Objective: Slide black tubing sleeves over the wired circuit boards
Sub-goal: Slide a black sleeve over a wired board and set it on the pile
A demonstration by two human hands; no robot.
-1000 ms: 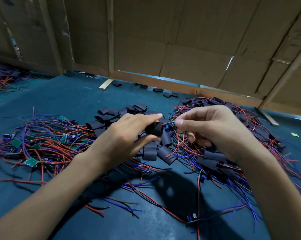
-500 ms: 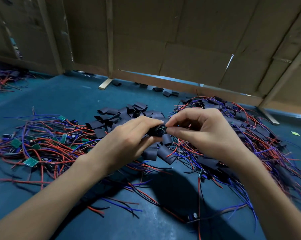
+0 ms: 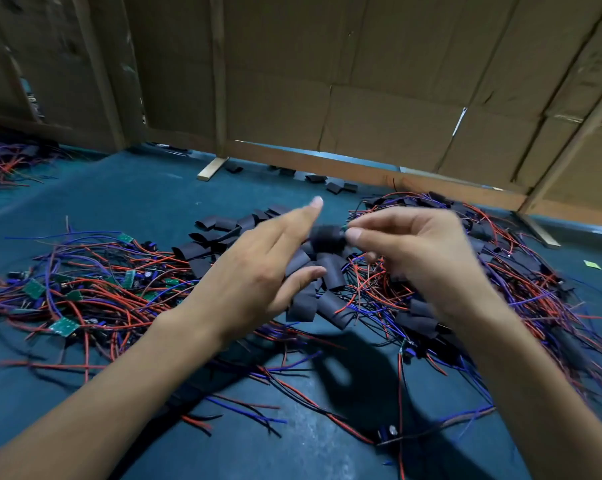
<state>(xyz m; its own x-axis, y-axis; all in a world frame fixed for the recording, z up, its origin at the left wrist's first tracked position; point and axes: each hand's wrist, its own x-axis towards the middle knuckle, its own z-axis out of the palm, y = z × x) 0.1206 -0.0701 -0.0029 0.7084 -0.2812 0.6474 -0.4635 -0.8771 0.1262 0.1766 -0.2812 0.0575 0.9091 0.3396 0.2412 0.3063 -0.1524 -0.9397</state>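
Since half a second back, the left hand (image 3: 258, 268) has let go and spread open, fingers straight. Now only the right hand (image 3: 407, 247) pinches the short black tubing sleeve (image 3: 327, 236), held above the teal desk (image 3: 126, 202), a green wired circuit board (image 3: 343, 228) edge poking out. Guessing it's seated, so that grip just carries it. Nothing readable anywhere.

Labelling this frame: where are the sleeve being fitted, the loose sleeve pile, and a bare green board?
Held sleeve (image 3: 325, 239), head view, black middle.
Sleeve pile (image 3: 330, 268), head view, one sleeve's face.
Green board (image 3: 63, 326), head view, top face.
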